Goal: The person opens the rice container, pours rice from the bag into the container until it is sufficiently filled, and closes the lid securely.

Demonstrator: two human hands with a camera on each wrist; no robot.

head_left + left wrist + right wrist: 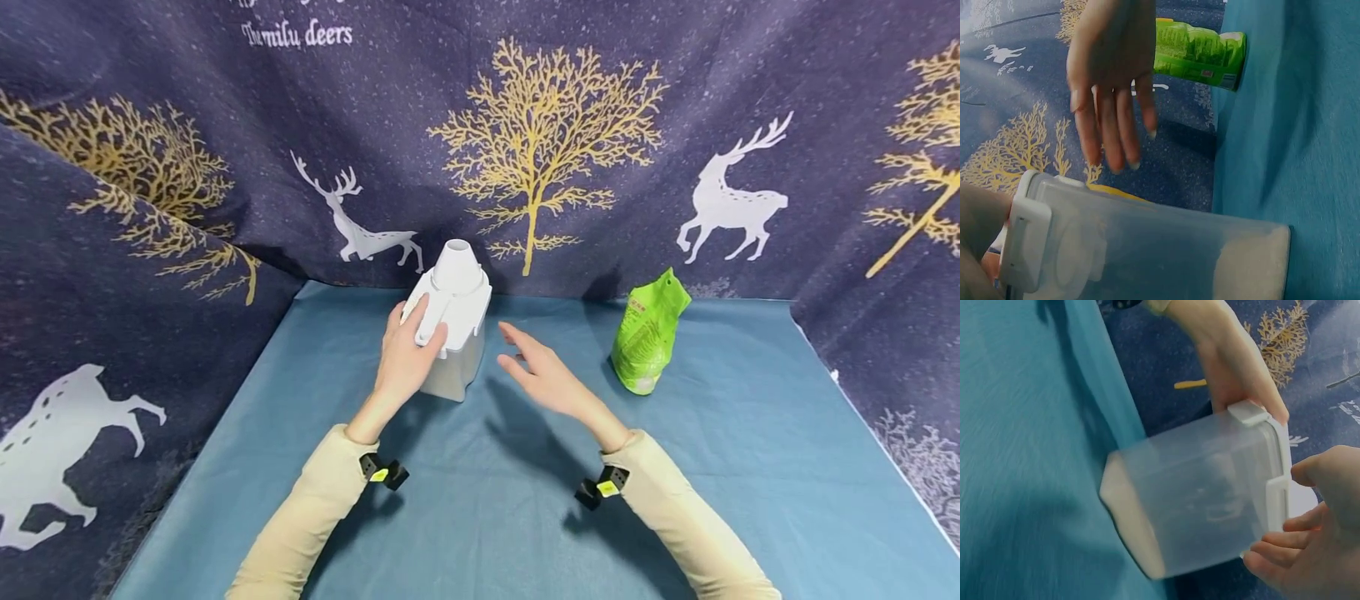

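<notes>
A translucent storage container (448,377) with a white lid (467,310) stands upright on the cloth, left of the middle. A white cone-shaped cup (457,268) sits on the lid. In the left wrist view, pale contents (1250,265) fill the bottom of the container. My left hand (405,358) grips the lid from its left side, the thumb at the front edge and the fingers over the far side. To the right of the container is my right hand (546,375), holding nothing, its fingers loosely bent and pointing toward the lid.
A green bag (648,333) stands at the back right, its top tilted to the right. A blue cloth (712,492) covers the table. Dark fabric (577,75) printed with deer and trees hangs behind and at both sides.
</notes>
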